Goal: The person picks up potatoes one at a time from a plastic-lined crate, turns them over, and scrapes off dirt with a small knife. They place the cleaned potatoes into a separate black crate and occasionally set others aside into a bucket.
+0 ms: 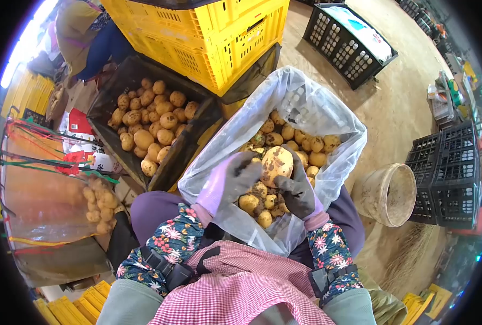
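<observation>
A large potato (pixel 277 166) with patches of brown soil is held up between my two gloved hands. My left hand (pixel 237 177), in a dark-palmed lilac glove, closes on its left side. My right hand (pixel 298 190), gloved alike, grips it from the lower right, with fingers curled at the edge. Below them stands a crate lined with a clear plastic bag (pixel 345 115). Many soil-marked potatoes (pixel 249 203) lie inside it, partly hidden by my hands.
A dark-lined crate (pixel 102 103) of cleaner-looking potatoes stands at the left, beside stacked yellow crates (pixel 241 46). On the right are a dirty white bucket (pixel 368 190) and black crates (pixel 455 179). Another black crate (pixel 333 46) stands behind. A person (pixel 81 32) sits at upper left.
</observation>
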The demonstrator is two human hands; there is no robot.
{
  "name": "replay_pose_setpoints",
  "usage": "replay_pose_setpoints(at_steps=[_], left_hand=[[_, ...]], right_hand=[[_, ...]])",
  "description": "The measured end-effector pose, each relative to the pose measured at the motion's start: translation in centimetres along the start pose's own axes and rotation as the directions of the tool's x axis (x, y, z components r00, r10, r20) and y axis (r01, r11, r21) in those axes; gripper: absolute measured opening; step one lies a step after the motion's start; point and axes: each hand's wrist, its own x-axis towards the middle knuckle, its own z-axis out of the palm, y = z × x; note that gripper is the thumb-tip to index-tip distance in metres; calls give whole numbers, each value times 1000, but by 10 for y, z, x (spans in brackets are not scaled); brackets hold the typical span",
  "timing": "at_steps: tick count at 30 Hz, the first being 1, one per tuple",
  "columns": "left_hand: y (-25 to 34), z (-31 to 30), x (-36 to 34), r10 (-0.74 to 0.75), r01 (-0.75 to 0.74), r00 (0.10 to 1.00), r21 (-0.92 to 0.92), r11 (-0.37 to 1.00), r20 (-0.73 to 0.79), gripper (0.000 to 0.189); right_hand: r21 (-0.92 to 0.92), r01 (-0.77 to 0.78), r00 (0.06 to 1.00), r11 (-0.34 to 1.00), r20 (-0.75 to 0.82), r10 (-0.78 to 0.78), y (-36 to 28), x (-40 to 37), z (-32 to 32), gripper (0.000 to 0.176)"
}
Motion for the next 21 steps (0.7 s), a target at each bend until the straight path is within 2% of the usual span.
replay_pose_setpoints(at_steps=[1,3,5,6,8,9,11,12,14,15,16,18,19,21], left_hand=[[9,6,-3,20,-20,1000,16,1000,9,43],[14,9,-3,47,-47,999,31,998,15,42],[8,10,1,87,-86,996,201,976,3,34],[-7,10,8,-74,79,996,-109,991,49,30],[-9,3,3,-85,110,988,-200,974,129,28],[-7,2,1,-87,111,988,-197,974,128,28],[10,-1,-6,-180,256,958,-381,888,224,33],[10,0,-5,-185,260,957,-376,889,224,33],[13,2,-1,-162,160,962,27,987,219,42],[6,2,-1,-75,75,971,8,997,226,46],[5,4,-5,-73,73,971,8,997,229,46],[4,6,-10,36,43,967,-298,954,253,46],[3,7,-9,35,45,965,-295,954,259,46],[-1,10,-9,-40,75,975,-152,986,217,39]], right_hand=[[-114,13,1000,993,-22,-15,-2,-1,3,83],[-185,41,999,982,-19,-45,2,1,2,84],[-269,37,998,962,-45,-50,-3,-2,2,85],[-269,33,997,963,-52,-49,-2,-6,1,85],[-234,10,1000,972,28,-3,-2,-7,-1,84],[-166,-19,1000,986,4,20,4,-5,-9,85],[-192,-21,1000,981,3,22,2,-4,-6,84],[-227,-29,1000,974,0,30,2,-4,-4,84],[-287,16,999,958,35,-6,8,-2,-10,82],[-243,14,1000,970,7,-13,9,-3,-11,81],[-200,16,1000,980,-23,-21,8,-3,-12,80],[-136,-13,999,991,-45,7,3,-4,-8,79],[-67,-50,997,996,-61,46,2,-5,-7,78],[-89,-60,997,994,-59,55,5,-6,-6,77]])
